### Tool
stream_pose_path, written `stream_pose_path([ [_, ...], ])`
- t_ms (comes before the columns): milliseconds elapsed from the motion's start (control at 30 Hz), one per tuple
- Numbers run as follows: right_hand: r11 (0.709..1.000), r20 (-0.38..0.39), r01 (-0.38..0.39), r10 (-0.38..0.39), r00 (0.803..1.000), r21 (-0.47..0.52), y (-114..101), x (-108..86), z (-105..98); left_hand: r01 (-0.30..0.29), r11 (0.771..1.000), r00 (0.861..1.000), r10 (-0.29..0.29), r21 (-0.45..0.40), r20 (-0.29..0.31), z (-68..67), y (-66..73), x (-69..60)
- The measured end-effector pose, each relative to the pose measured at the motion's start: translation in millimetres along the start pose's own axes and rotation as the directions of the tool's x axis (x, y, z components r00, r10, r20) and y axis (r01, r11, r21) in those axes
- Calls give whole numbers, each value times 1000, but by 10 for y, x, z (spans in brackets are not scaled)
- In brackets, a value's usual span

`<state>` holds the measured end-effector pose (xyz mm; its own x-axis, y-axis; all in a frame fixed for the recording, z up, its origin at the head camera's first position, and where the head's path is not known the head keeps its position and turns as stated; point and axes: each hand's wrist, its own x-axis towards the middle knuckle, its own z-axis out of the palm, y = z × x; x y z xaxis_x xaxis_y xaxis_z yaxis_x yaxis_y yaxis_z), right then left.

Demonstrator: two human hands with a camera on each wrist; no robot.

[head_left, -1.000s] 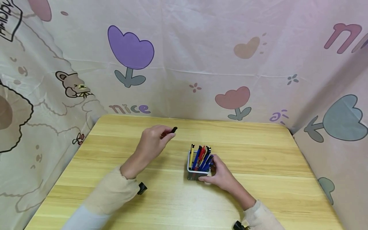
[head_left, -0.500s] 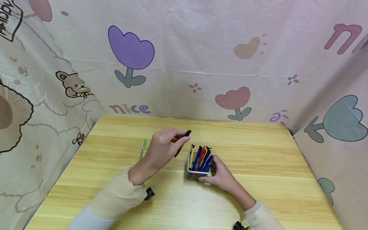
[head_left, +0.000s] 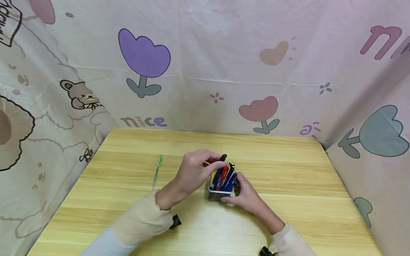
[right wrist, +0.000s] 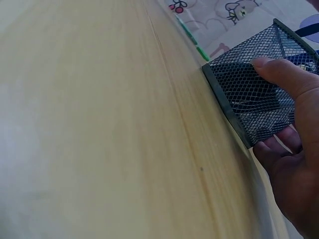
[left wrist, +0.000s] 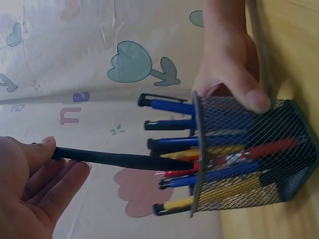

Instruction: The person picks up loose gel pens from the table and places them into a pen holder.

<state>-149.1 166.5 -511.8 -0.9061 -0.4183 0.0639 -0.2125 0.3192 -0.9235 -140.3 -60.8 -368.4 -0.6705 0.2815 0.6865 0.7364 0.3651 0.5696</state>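
Observation:
A black mesh pen holder (head_left: 219,196) stands on the table in the head view, filled with several blue, red and yellow pens (left wrist: 172,142). My right hand (head_left: 245,193) grips it from the right side, thumb on the near mesh wall. Above the holder, my left hand (head_left: 200,167) pinches a black pen (left wrist: 114,159) by its end between thumb and fingers. In the left wrist view the pen's far tip meets the holder's mouth among the other pens; whether it is inside the rim I cannot tell.
A green pen (head_left: 157,171) lies on the wooden table (head_left: 288,170) left of the holder, near my left forearm. Behind the table hangs a printed cloth (head_left: 198,53), and more cloth covers both sides. Dark wrist devices (head_left: 175,222) sit at both sleeves.
My left hand has moved right with the black pen, from left of the holder to over its mouth. The green pen has come into view behind it. My right hand stays put.

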Motion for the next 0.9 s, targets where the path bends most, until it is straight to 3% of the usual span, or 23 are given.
stream_pose_path([
  [300,1000,6,21,-21,1000,11,-2,-12,0,124,989,990,-119,-78,71,156,-28,-88],
  [467,999,5,40,-41,999,35,6,-13,2,163,982,982,-152,-96,111,226,-66,-125],
  [900,999,-7,30,-30,1000,-14,-7,-10,-5,212,977,961,-203,-30,190,368,-175,-211],
])
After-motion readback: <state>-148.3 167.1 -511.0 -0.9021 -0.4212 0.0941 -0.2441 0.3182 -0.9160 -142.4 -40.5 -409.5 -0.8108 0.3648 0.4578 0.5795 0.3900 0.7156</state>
